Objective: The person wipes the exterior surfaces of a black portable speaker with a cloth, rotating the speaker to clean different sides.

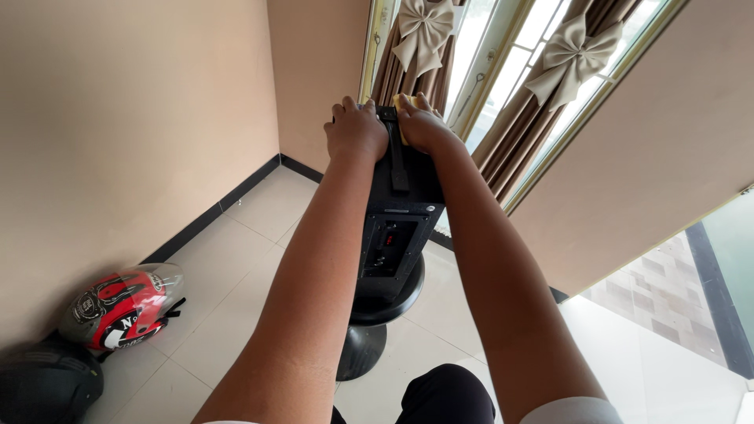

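A tall black box-like speaker (397,228) stands on a round black stool (377,318), its back panel with sockets facing me. My left hand (355,129) rests flat on the top left edge of the speaker. My right hand (424,126) presses a yellow cloth (404,104) onto the top right of it, beside the black carry strap (397,161). Both arms reach straight out over the speaker.
A red, white and black helmet (124,305) and a dark helmet (47,385) lie on the tiled floor at the lower left by the wall. Brown curtains with beige bows (577,47) hang at the window behind the speaker. A glass panel (667,345) is at the right.
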